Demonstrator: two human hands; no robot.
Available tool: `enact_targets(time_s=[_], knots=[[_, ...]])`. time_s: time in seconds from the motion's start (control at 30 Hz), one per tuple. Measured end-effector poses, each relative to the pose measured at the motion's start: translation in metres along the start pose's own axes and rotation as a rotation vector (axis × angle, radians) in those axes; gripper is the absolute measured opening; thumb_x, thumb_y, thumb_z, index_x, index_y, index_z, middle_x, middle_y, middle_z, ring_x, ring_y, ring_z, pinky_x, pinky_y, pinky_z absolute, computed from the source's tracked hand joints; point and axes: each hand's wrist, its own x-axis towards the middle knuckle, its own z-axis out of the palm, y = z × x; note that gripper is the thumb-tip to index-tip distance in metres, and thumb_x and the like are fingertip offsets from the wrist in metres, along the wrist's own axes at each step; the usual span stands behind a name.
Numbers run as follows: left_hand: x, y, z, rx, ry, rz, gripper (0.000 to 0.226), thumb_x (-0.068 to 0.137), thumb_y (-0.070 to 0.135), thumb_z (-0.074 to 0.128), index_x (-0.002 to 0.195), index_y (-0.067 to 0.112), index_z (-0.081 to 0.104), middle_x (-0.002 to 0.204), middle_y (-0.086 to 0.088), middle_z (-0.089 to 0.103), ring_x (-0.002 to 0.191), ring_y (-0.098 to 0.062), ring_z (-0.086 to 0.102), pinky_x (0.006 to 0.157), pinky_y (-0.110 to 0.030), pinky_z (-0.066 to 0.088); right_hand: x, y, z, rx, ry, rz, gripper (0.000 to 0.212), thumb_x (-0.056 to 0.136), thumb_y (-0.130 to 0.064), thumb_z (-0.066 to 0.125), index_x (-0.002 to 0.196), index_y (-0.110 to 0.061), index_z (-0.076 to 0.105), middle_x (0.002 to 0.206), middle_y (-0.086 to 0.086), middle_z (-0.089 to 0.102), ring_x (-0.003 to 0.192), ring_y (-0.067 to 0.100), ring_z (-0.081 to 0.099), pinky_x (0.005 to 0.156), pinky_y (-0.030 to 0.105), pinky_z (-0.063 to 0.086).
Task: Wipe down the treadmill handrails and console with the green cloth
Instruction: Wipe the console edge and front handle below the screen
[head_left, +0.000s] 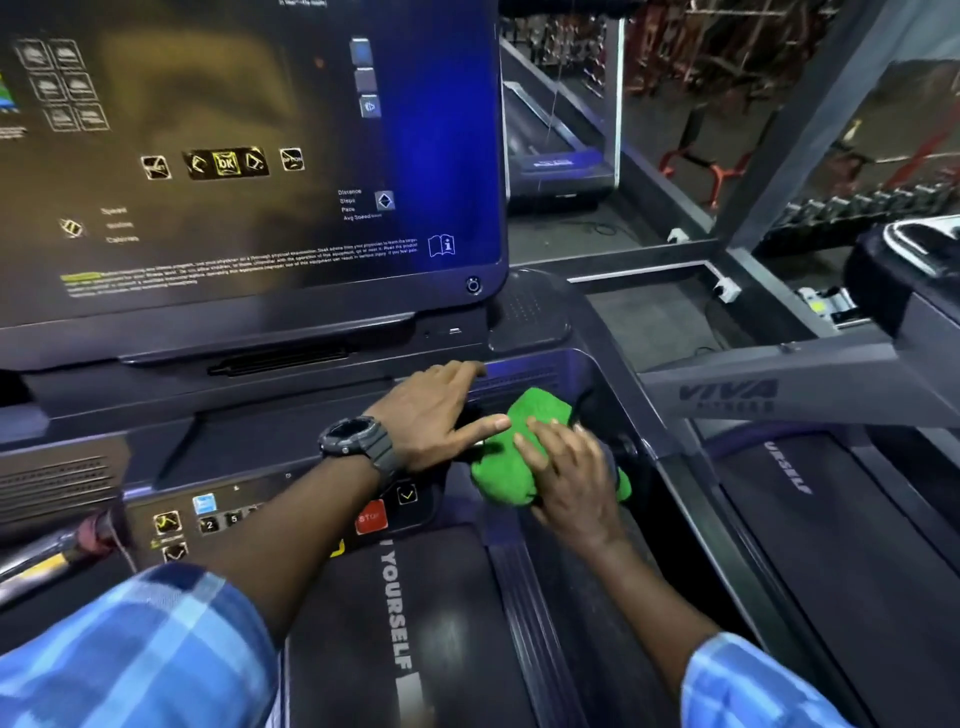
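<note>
The green cloth (511, 457) is bunched on the right end of the treadmill console (291, 457), near the right handrail (691, 499). My right hand (574, 478) lies on top of the cloth, fingers spread and pressing it down. My left hand (434, 415), with a black watch on the wrist, rests flat on the console just left of the cloth, its thumb touching the cloth's edge. The large console screen (249, 156) rises above both hands, lit with icons and text.
A red STOP button (371, 517) and number keys (221, 522) sit below my left forearm. The treadmill belt (395, 623) runs underneath. Another treadmill (810, 519) stands at the right, and weight racks line the background.
</note>
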Motion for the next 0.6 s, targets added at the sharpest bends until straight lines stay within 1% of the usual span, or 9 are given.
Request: enact_targets(time_s=[0.03,0.1,0.17,0.23,0.3,0.37,0.47,0.53,0.6], knots=[[0.0,-0.001,0.0,0.007,-0.006,-0.004,0.099,0.075,0.088,0.007,0.137,0.016,0.038,0.13,-0.008,0.056,0.115,-0.028,0.054,0.097,-0.043,0.043,0.003,0.004,-0.003,0.022,0.032,0.042,0.091,0.055,-0.032,0.08,0.137,-0.024,0.041,0.135,0.004,0.052,0.118,0.027,0.052,0.103,0.044,0.037],[0.0,0.0,0.0,0.028,-0.013,0.0,0.099,0.076,0.088,0.007,0.136,0.016,0.039,0.129,-0.008,0.056,0.112,-0.028,0.055,0.096,-0.042,0.043,0.015,0.004,-0.011,0.07,0.044,0.162,0.072,0.061,-0.048,0.074,0.126,-0.026,0.054,0.113,-0.002,0.064,0.099,0.024,0.061,0.084,0.041,0.047],[0.001,-0.001,0.0,0.036,-0.015,0.006,0.096,0.077,0.087,0.007,0.133,0.017,0.041,0.125,-0.008,0.057,0.11,-0.028,0.055,0.095,-0.043,0.043,0.031,0.005,-0.022,0.081,-0.088,0.203,0.066,0.059,-0.065,0.063,0.112,-0.026,0.061,0.094,-0.006,0.065,0.085,0.024,0.062,0.073,0.039,0.047],[0.003,-0.004,0.003,0.027,-0.024,0.003,0.094,0.078,0.087,0.008,0.13,0.017,0.042,0.122,-0.008,0.059,0.108,-0.028,0.056,0.094,-0.044,0.044,0.044,0.004,-0.034,0.098,-0.23,0.219,0.064,0.06,-0.07,0.053,0.105,-0.025,0.061,0.089,-0.004,0.066,0.085,0.025,0.062,0.072,0.038,0.047],[0.003,-0.004,0.003,0.017,-0.023,-0.011,0.093,0.077,0.088,0.006,0.127,0.018,0.043,0.119,-0.007,0.059,0.107,-0.029,0.056,0.093,-0.044,0.044,0.057,0.002,-0.043,0.153,-0.329,0.359,0.053,0.069,-0.057,0.049,0.108,-0.024,0.062,0.096,0.004,0.069,0.094,0.031,0.063,0.074,0.038,0.048],[0.004,-0.003,0.004,0.004,-0.018,-0.033,0.095,0.077,0.088,0.006,0.128,0.018,0.043,0.12,-0.007,0.058,0.108,-0.028,0.055,0.094,-0.043,0.043,0.067,0.001,-0.043,0.23,-0.287,0.633,0.04,0.079,-0.039,0.056,0.112,-0.016,0.063,0.101,0.02,0.069,0.097,0.04,0.063,0.077,0.041,0.049],[0.003,-0.004,0.004,-0.042,-0.025,-0.057,0.096,0.078,0.087,0.01,0.135,0.016,0.04,0.127,-0.008,0.054,0.115,-0.027,0.051,0.101,-0.043,0.041,0.08,0.008,-0.038,0.412,0.042,0.993,0.039,0.082,-0.018,0.065,0.116,-0.001,0.059,0.107,0.03,0.064,0.1,0.044,0.061,0.081,0.044,0.048],[0.006,-0.006,0.006,-0.109,-0.035,-0.128,0.1,0.077,0.087,0.014,0.141,0.014,0.038,0.135,-0.01,0.05,0.123,-0.027,0.046,0.108,-0.042,0.037,0.097,0.021,-0.029,0.487,0.179,0.992,0.06,0.08,-0.01,0.064,0.136,0.002,0.044,0.13,0.029,0.054,0.12,0.042,0.052,0.1,0.042,0.04],[0.013,-0.009,0.007,-0.197,-0.033,-0.241,0.107,0.074,0.087,0.014,0.147,0.01,0.032,0.144,-0.012,0.043,0.133,-0.028,0.039,0.113,-0.043,0.031,0.118,0.026,-0.01,0.38,0.049,0.715,0.088,0.08,-0.021,0.066,0.15,0.003,0.017,0.152,0.024,0.03,0.14,0.037,0.031,0.116,0.039,0.021]])
